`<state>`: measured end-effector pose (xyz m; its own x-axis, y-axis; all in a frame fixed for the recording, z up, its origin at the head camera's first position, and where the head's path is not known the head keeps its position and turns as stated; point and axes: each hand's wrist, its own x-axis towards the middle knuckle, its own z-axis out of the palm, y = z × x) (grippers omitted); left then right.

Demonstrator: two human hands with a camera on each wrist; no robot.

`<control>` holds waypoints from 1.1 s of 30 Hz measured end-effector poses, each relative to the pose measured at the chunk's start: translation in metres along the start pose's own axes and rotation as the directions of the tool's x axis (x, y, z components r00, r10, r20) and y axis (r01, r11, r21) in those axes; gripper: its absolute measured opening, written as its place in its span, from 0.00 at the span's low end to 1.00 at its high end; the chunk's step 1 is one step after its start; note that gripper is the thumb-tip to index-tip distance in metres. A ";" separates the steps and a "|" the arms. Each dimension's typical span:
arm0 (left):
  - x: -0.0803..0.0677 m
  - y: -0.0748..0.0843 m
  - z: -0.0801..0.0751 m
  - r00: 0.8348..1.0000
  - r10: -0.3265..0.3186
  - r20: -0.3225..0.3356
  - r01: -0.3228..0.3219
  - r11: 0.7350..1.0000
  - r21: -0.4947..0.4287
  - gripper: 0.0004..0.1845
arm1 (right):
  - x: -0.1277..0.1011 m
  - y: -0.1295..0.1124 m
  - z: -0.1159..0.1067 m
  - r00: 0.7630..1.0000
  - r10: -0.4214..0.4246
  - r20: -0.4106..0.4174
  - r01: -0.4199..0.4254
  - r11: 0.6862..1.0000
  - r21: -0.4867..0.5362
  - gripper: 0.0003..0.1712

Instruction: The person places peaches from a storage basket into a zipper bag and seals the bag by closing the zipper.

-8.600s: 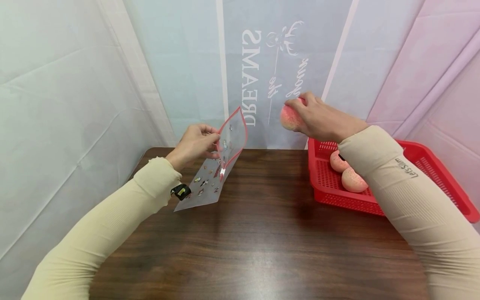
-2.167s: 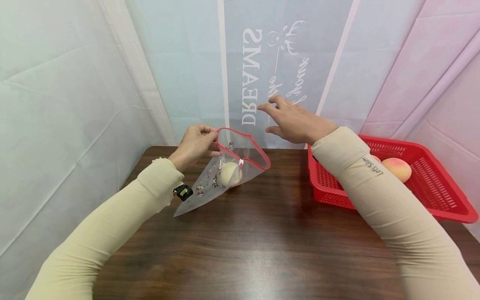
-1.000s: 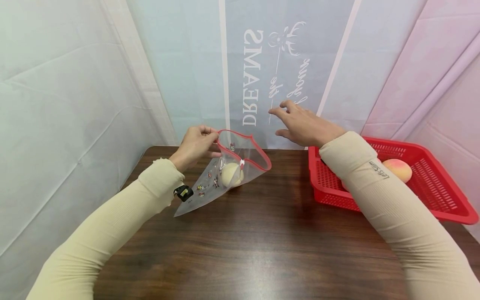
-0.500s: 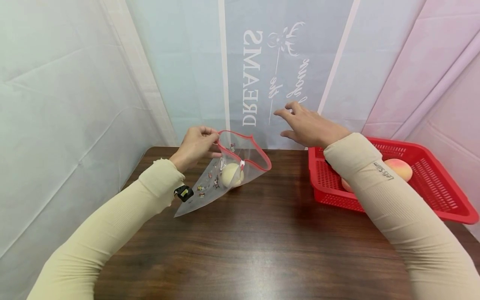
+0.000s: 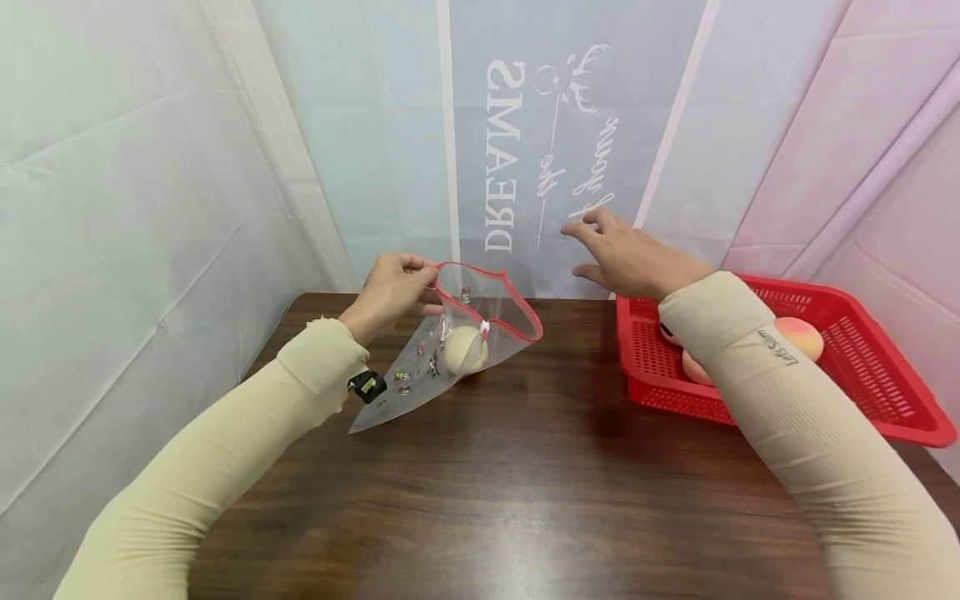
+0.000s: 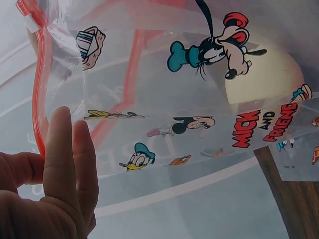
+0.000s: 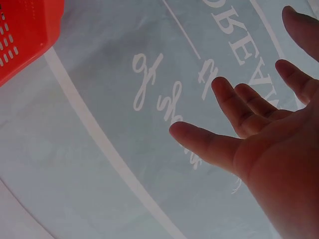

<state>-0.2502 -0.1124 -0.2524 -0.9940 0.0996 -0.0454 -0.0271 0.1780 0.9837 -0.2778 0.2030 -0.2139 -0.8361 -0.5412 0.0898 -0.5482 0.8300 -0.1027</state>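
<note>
My left hand (image 5: pixel 395 287) pinches the red rim of a clear zip bag (image 5: pixel 420 379) between thumb and fingers. The bag hangs with its mouth spread and its lower corner near the table; cartoon prints cover it in the left wrist view. A white slider (image 5: pixel 484 326) sits on the red zip. Inside the bag lies a pale round peach (image 5: pixel 463 350), also seen as a pale shape (image 6: pixel 269 74) through the plastic. My right hand (image 5: pixel 637 257) is in the air right of the bag, fingers spread and holding nothing; the right wrist view shows its bare palm (image 7: pixel 284 159).
On the right of the dark wooden table (image 5: pixel 480 500) stands a red perforated basket (image 5: pixel 885 367). It holds pink peaches, one peach (image 5: pixel 799 337) beyond my sleeve and another peach (image 5: pixel 696 369) partly under it. A cloth backdrop (image 5: pixel 375 125) with lettering rises behind.
The peach my right hand held earlier is gone from it, and a peach now lies in the bag. Lately the empty right hand drifts right toward the basket; the left hand keeps its place.
</note>
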 end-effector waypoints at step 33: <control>-0.003 -0.003 0.002 1.000 0.017 -0.015 -0.017 1.000 -0.006 0.14 | -0.015 0.019 0.007 0.997 -0.036 -0.066 0.035 0.999 -0.008 0.34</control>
<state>-0.2471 -0.1113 -0.2551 -0.9958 0.0876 -0.0263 -0.0111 0.1700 0.9854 -0.2753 0.2260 -0.2243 -0.8130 -0.5602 0.1589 -0.5771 0.8115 -0.0916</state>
